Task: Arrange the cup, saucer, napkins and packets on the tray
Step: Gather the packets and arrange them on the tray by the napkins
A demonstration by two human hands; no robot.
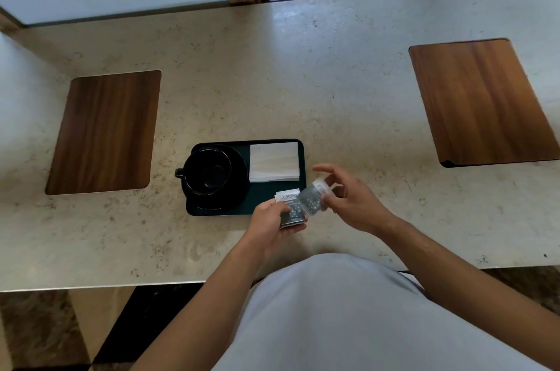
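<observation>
The right hand [348,202] is pinching one small packet [313,199] by its top edge. The left hand [272,219] is gripping a little stack of packets [289,210] just over the tray [300,146] corner. They look light, thin and bendy, so holding the edges gently seems best

In front of you a pale stone worktop [303,82] spans the frame. A dark rectangular tray [274,199] lies on it at lower centre. One wooden board [104,131] lies flat at the left, another wooden board [485,100] at the upper right, both well apart from the tray.
</observation>
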